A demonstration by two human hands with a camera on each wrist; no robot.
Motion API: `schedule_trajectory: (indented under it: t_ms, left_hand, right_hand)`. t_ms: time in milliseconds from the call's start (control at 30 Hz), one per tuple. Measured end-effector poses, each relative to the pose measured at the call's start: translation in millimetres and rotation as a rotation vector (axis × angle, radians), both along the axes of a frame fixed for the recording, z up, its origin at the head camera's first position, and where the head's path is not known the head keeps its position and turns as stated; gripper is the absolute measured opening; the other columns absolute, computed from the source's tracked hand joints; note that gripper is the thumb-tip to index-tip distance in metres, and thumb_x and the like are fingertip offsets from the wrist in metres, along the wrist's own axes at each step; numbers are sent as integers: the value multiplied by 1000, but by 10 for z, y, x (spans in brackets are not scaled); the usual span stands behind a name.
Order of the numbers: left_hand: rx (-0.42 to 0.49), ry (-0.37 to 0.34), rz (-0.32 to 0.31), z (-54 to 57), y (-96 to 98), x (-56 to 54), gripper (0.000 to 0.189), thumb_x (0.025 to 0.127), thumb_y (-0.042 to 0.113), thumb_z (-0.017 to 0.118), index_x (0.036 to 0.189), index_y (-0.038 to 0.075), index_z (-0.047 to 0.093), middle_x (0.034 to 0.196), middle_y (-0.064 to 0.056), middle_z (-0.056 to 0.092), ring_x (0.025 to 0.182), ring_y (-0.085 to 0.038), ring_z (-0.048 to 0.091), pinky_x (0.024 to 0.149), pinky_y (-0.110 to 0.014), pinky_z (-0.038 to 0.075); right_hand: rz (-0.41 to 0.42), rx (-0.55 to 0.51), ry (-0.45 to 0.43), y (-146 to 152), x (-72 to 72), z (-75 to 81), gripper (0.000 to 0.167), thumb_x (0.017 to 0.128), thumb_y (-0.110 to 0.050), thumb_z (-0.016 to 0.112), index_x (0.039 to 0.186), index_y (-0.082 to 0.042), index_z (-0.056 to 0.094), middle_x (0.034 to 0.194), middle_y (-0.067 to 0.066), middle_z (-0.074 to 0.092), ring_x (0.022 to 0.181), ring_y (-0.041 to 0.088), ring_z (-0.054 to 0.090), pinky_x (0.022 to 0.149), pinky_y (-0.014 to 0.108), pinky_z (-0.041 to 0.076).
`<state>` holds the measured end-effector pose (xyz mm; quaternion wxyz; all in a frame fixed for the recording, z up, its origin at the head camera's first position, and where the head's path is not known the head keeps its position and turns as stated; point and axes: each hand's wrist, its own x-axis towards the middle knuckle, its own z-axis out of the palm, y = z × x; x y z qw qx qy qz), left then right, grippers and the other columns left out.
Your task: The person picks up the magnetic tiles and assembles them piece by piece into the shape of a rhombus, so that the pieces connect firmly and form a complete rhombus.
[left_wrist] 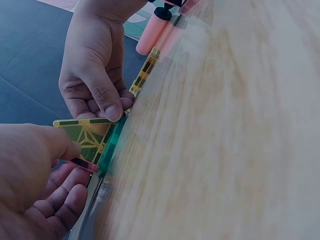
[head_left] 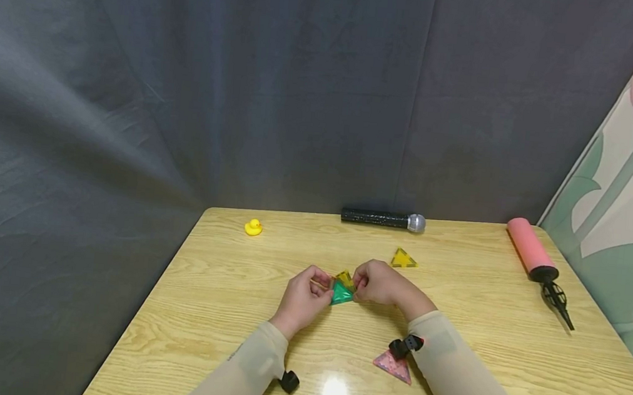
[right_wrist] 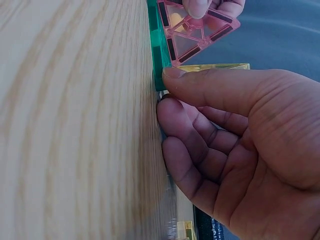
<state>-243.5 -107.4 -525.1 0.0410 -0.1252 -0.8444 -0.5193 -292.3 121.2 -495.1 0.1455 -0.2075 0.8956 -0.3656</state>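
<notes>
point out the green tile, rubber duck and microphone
Green tile (head_left: 342,293): head view, its face
Rubber duck (head_left: 253,229): head view, its body
Microphone (head_left: 380,219): head view, black handle

Surface (head_left: 197,337) was lt tan w/ wavy grain. Held: grn tile (head_left: 341,294), yel tile (head_left: 346,280), pink tile (right_wrist: 192,26). Nr front edge, loose tile (head_left: 394,367) was mottled pink. Far edge: mic (head_left: 374,217) blk w/ silver head (head_left: 416,223), duck (head_left: 253,228) yel. Far R corner: pump (head_left: 528,244) was pink/blk.
</notes>
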Motion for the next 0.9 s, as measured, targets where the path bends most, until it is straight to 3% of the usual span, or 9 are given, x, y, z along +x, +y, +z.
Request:
schedule_trajectory:
  t_ms: [467,900]
  left_hand:
    - [-38,8,-31,-18,-4,-3,22,93,12,81,111,14,69,104,5,68,79,-8,68,69,-26,58]
    - [-76,15,-30,-4,-8,2,22,93,19,83,112,20,70,102,9,69,76,-8,66,67,-26,57]
  right_hand:
    - [9,15,9,-3,15,34,20,83,1,84,80,-12,69,68,-1,57,64,15,52,65,33,44]
    - [22,16,42,-11,13,18,21,81,0,85,78,-15,70,67,-3,58,64,15,53,65,33,45]
